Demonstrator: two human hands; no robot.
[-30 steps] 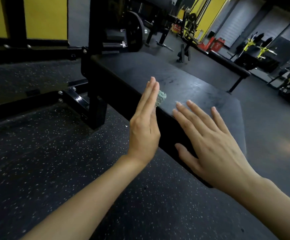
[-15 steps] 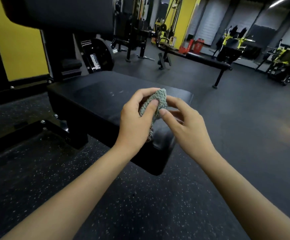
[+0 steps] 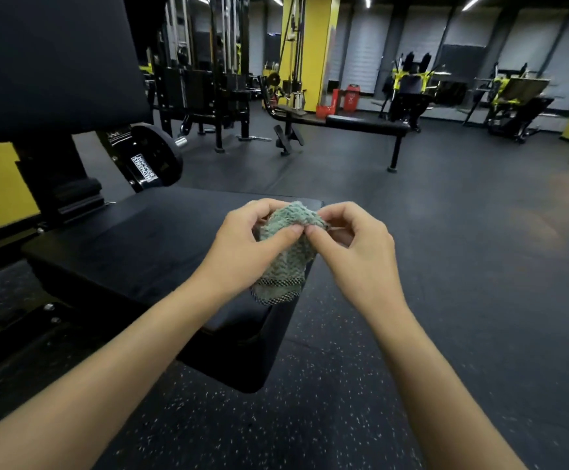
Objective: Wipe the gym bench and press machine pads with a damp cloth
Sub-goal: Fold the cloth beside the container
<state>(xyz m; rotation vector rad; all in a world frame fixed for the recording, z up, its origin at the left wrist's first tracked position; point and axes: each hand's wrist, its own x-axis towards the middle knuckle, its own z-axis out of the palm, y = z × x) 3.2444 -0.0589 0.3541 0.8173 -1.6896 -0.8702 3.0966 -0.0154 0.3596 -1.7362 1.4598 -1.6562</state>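
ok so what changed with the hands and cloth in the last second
Both hands came off the edge of the bench pad and picked up the cloth: the left hand and right hand now pinch it together above the pad, its hem hanging down. The pad stayed put.

A white label point(image 3: 144, 171) on the black weight plate point(image 3: 162, 149) reads "HAMMER STRENGTH".

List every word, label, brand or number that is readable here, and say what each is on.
"HAMMER STRENGTH": white label, tilted, on the black weight plate.
Red container by the far wall: a dark mark, too blurred to read.
Cloth: no writing shows.
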